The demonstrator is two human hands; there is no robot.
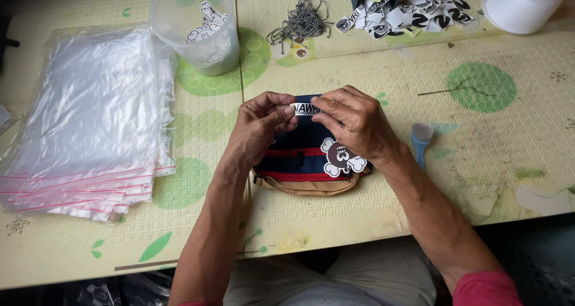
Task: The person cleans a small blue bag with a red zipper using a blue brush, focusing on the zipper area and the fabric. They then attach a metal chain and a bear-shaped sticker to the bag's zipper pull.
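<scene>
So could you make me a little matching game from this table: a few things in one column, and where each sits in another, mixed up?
Things:
1. stack of clear bags
2. small blue brush
3. clear tub of stickers
4. striped pouch

Places:
A. under both hands
B. far left of the table
C. just right of the right hand
D. top, left of the tangle of ball chains

Pairs: 1-B, 2-C, 3-D, 4-A
</scene>
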